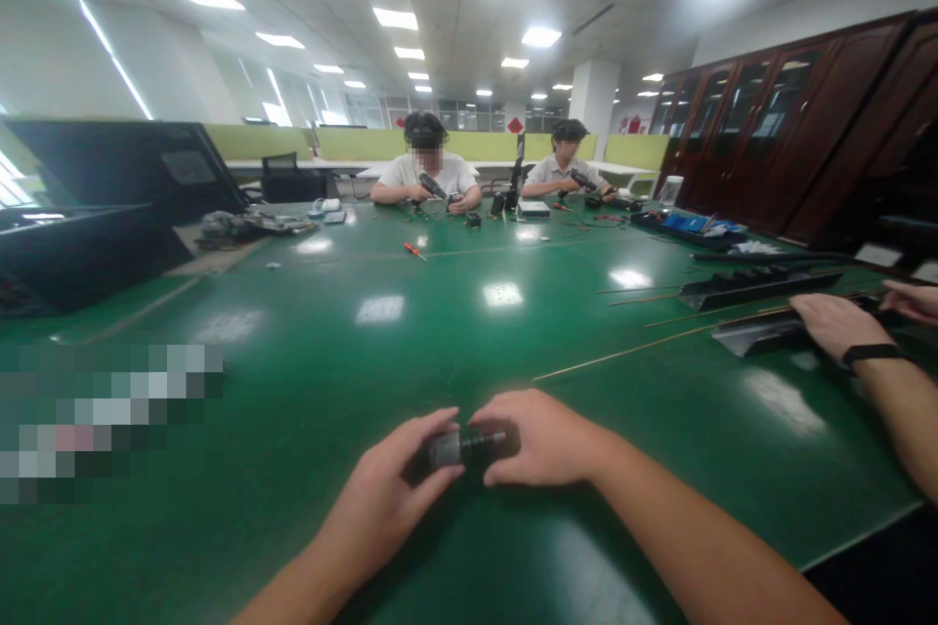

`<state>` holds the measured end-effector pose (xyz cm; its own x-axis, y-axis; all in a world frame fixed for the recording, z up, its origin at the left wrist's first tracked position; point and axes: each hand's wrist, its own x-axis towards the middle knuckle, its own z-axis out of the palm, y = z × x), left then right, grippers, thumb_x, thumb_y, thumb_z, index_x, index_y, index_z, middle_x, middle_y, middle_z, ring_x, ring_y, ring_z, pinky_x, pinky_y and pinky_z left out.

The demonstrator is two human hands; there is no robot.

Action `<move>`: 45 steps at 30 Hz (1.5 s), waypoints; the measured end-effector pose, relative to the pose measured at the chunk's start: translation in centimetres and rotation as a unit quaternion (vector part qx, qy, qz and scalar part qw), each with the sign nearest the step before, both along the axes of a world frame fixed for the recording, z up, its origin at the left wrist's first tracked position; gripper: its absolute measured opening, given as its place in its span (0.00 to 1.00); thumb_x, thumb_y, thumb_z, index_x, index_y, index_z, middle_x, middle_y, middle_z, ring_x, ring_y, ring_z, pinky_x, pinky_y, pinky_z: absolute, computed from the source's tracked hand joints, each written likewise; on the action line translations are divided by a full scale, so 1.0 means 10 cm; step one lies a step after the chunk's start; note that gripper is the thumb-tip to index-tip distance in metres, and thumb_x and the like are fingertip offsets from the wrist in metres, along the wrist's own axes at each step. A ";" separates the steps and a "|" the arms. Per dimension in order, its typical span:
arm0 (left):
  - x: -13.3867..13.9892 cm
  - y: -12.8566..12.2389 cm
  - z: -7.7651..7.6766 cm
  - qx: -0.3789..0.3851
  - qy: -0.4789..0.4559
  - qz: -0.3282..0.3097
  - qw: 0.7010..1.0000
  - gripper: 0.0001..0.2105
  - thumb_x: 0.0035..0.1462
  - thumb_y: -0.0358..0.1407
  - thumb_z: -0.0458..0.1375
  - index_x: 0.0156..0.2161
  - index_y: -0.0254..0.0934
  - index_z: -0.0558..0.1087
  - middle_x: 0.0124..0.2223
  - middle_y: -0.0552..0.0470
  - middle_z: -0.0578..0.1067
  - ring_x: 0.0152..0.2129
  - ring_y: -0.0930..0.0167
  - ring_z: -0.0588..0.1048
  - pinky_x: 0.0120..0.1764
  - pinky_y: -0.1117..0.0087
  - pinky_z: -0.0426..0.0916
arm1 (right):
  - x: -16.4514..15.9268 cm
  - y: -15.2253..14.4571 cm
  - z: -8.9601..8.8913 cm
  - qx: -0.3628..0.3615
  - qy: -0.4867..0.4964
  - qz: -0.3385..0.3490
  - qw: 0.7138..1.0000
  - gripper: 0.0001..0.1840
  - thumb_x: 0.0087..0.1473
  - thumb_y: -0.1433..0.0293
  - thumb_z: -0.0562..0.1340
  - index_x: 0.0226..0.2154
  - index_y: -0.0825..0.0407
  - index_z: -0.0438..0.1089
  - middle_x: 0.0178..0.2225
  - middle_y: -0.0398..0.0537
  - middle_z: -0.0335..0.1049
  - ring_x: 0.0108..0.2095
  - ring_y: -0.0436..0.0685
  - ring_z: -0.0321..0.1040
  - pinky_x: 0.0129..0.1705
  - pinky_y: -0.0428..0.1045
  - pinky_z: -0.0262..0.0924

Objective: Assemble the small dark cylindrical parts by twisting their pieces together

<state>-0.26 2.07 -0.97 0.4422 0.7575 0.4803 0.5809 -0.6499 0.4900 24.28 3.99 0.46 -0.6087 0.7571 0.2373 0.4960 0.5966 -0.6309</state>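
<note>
Cylinder [445, 450] with ribbed shaft [480, 441] above glossy green counter [308, 400]; left hand [385, 474] pinches it, right hand [546, 439] curls half-open around its shaft.

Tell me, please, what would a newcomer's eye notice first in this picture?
Probably the glossy green table, which spreads across the view with white reflections. Then, front and centre, the left hand holds a small dark part, while the right hand curves around its thin end. At the far edge are two people, each with a dark tool.
</note>
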 end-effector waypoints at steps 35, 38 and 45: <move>0.07 -0.02 0.02 0.009 -0.014 -0.035 0.999 0.11 0.58 0.36 0.62 0.47 0.43 0.74 0.44 0.51 0.79 0.40 0.70 0.78 0.45 0.71 0.75 | -0.12 -0.09 0.01 0.104 -0.049 0.010 0.993 0.08 0.58 0.66 0.61 0.34 0.52 0.75 0.31 0.46 0.74 0.33 0.53 0.69 0.37 0.47 0.57; 0.06 -0.01 0.02 0.007 -0.009 -0.035 0.999 0.11 0.59 0.37 0.61 0.47 0.42 0.74 0.44 0.50 0.79 0.40 0.69 0.78 0.45 0.70 0.75 | -0.12 -0.09 0.02 0.114 -0.069 0.019 0.991 0.10 0.60 0.65 0.60 0.33 0.52 0.74 0.31 0.46 0.74 0.33 0.53 0.68 0.37 0.47 0.56; 0.06 -0.02 0.02 0.009 0.003 -0.029 1.000 0.12 0.58 0.37 0.62 0.48 0.44 0.73 0.44 0.52 0.79 0.41 0.70 0.78 0.46 0.70 0.75 | -0.10 -0.08 0.05 0.161 -0.109 0.021 0.981 0.12 0.61 0.65 0.59 0.30 0.52 0.74 0.29 0.46 0.74 0.29 0.52 0.66 0.33 0.48 0.53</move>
<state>0.29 1.86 -0.78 0.4877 0.7215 0.4915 0.5443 -0.6915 0.4748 23.25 3.18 0.93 -0.7001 0.6380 0.3207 0.5693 0.7698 -0.2886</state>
